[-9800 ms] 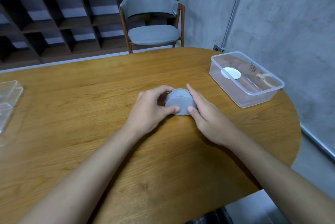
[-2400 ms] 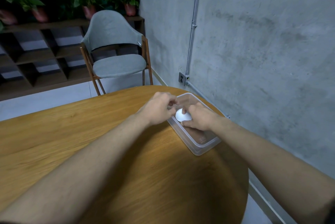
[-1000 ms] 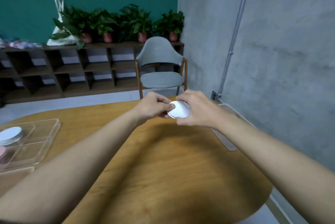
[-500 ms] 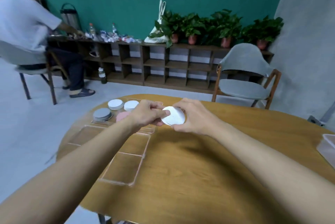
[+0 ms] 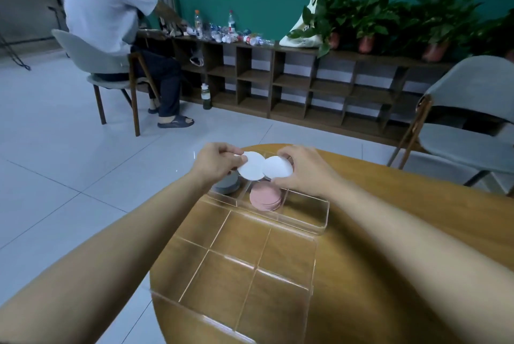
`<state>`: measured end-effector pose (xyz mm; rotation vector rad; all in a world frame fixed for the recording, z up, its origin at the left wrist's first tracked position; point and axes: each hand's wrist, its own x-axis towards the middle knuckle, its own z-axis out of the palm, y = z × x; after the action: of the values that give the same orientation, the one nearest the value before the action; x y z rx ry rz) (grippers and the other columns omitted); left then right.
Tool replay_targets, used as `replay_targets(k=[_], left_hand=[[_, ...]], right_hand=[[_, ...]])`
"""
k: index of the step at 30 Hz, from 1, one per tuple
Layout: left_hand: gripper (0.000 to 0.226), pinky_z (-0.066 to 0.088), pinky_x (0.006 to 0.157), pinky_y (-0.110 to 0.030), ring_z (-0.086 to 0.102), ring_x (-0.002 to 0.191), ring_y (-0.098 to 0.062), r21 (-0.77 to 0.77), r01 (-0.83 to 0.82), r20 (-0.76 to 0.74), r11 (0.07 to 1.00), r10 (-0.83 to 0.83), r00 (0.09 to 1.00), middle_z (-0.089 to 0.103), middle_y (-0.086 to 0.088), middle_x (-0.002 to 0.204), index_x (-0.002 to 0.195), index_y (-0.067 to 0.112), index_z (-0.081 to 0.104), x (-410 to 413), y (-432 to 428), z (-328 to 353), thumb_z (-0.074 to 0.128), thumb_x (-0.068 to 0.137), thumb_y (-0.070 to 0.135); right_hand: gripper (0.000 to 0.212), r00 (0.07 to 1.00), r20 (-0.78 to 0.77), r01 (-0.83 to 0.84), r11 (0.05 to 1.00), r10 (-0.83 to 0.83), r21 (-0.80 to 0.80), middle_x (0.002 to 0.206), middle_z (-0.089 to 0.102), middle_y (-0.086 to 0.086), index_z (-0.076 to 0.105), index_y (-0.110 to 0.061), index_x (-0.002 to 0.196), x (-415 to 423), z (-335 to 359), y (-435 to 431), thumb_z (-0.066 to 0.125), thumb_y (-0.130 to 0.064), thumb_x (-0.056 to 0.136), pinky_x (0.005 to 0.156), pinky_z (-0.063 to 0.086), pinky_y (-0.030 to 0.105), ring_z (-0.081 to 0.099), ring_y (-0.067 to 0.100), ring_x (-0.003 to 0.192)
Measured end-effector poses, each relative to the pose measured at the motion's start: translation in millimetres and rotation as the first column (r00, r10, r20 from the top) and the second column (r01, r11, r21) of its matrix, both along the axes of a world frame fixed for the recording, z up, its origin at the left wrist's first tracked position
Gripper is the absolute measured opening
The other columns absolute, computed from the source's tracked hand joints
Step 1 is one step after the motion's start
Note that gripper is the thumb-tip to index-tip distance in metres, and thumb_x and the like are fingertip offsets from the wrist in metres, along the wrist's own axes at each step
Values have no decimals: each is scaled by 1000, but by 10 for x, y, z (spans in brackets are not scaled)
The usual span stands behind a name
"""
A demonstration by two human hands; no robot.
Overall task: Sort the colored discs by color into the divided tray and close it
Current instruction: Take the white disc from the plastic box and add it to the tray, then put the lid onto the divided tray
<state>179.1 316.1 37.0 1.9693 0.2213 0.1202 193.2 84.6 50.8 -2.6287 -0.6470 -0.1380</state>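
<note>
Our left hand (image 5: pixel 219 163) pinches one flat white round disc (image 5: pixel 251 169) and our right hand (image 5: pixel 303 171) pinches a second white disc (image 5: pixel 277 167). Both are above the clear acrylic divided tray (image 5: pixel 325 215) at the far left edge of the round wooden table (image 5: pixel 389 232). We should lower them flat, clear of the grey stack (image 5: pixel 229 183) and the pink stack (image 5: pixel 265 196). Half a second ago, both hands shared one white stack.

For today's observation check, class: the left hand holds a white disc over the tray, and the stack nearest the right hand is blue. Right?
Not quite. The head view shows the stack nearest the right hand is pink, not blue. The left hand does hold a white disc over the tray.
</note>
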Motion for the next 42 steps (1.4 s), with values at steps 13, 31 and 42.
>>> replay_targets(k=[13, 31, 42], left_hand=[[18, 40, 55, -20, 61, 76, -20, 361, -29, -3, 932, 32, 999, 71, -6, 86, 91, 9, 78, 1045, 269, -443, 84, 88, 25], [42, 52, 62, -29, 69, 82, -23, 637, 60, -8, 769, -72, 997, 75, -9, 95, 98, 9, 80, 1001, 90, -451, 82, 84, 48], [25, 58, 75, -39, 67, 90, -25, 747, 16, 143, 664, -184, 972, 75, -7, 103, 107, 13, 77, 172, 192, -3, 74, 94, 34]], right_hand=[[55, 995, -93, 14, 997, -21, -81, 127, 67, 2, 70, -22, 122, 883, -472, 101, 84, -46, 75, 85, 51, 32, 58, 20, 110], [55, 992, -119, 48, 999, -51, -25, 132, 64, 5, 67, -26, 123, 864, -622, 86, 86, -45, 76, 83, 44, 34, 54, 25, 119], [48, 999, -8, 40, 995, -39, 89, 111, 63, -4, 70, -21, 122, 91, -353, -254, 84, -42, 81, 85, 39, 29, 56, 18, 110]])
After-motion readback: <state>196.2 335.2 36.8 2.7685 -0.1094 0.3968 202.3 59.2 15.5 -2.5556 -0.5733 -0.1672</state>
